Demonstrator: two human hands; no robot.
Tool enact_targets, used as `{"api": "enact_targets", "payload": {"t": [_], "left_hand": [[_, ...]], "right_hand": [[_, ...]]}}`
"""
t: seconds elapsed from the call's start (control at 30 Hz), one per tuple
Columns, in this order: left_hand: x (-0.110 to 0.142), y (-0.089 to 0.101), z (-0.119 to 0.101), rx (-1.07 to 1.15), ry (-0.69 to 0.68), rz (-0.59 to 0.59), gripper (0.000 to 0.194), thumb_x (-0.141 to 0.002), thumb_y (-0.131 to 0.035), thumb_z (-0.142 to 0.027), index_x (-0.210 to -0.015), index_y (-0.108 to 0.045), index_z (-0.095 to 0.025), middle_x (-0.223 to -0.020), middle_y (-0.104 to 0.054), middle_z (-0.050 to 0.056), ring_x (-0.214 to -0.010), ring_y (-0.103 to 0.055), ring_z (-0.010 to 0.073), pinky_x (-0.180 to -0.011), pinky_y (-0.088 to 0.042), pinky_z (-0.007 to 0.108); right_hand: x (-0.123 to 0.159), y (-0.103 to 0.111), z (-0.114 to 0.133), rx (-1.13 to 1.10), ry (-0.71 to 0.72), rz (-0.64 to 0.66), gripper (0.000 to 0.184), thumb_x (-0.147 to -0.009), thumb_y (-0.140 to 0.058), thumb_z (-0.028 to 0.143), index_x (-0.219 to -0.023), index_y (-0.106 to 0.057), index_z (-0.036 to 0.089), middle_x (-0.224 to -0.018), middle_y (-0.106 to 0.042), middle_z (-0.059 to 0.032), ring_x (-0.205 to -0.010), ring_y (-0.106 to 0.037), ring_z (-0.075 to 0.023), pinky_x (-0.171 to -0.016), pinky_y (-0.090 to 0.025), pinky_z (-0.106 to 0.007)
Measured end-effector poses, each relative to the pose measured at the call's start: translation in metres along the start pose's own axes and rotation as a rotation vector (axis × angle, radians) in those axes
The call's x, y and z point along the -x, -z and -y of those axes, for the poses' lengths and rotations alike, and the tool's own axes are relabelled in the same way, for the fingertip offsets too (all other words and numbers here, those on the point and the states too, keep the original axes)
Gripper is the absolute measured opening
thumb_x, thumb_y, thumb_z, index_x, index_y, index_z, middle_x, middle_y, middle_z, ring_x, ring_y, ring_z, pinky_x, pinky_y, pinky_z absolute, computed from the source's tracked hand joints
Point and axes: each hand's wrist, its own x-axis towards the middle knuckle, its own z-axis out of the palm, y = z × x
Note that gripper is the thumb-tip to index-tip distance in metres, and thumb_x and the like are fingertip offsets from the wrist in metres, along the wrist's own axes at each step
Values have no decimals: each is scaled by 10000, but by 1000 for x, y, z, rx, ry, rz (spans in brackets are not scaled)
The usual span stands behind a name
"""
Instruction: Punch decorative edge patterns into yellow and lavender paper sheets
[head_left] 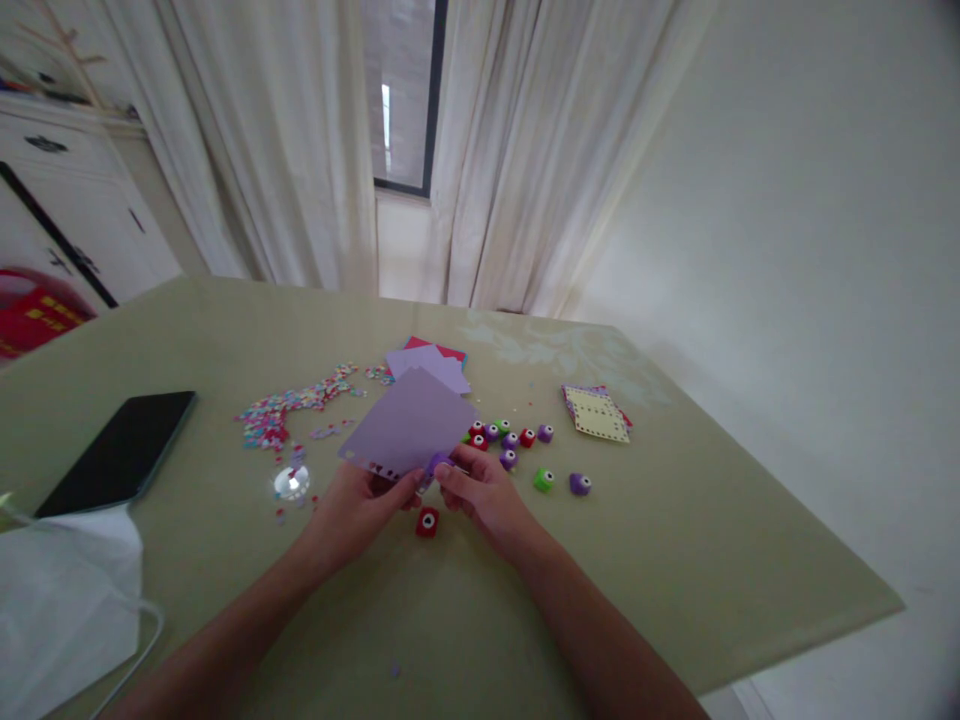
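Note:
My left hand (pixel 367 505) is closed on the near edge of a purple sheet of paper (pixel 409 420), which has a row of small punched holes along that edge. My right hand (pixel 484 490) grips a small purple craft punch (pixel 439 463) set at the paper's near right corner. Just below my hands, a red craft punch (pixel 427 521) rests on the table. Several more red, purple and green punches (pixel 527 437) stand beyond my right hand. A green punch (pixel 544 480) and a purple punch (pixel 580 484) sit apart to the right.
Purple and red sheets (pixel 431 362) lie behind the held paper. Punched cards (pixel 598 413) are stacked at right. Colourful paper bits (pixel 289 410) spread at left, near a shiny clear round piece (pixel 292 483). A black phone (pixel 120 450) and white mask (pixel 67 610) lie far left.

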Motion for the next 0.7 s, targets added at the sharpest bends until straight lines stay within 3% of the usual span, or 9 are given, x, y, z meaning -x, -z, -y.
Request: {"api": "enact_targets", "payload": {"t": [0.23, 0.43, 0.7], "left_hand": [[2, -3, -1, -10, -30, 36, 300, -809, -758, -496, -869, -747, -203, -724, -796, 52, -614, -732, 234, -568, -583, 314], [1, -6, 4, 5, -19, 1, 287, -791, -769, -485, -861, -745, -208, -694, -781, 41, -621, -731, 242, -586, -589, 328], [3, -9, -3, 15, -39, 13, 263, -784, -773, -469, -838, -742, -214, -720, -792, 30, -627, -730, 232, -587, -606, 323]], "right_hand": [[0, -1, 0, 23, -46, -38, 422, -738, -900, 561, -875, -755, 189, -685, -588, 32, -566, -416, -100, -556, -309, -259], [0, -3, -1, -8, -66, -78, 436, -698, -922, 558, -851, -741, 192, -680, -581, 35, -548, -376, -93, -517, -265, -253], [1, -7, -1, -74, -104, -121, 476, -632, -960, 531, -880, -754, 181, -731, -666, 16, -531, -339, -79, -507, -197, -258]]}}
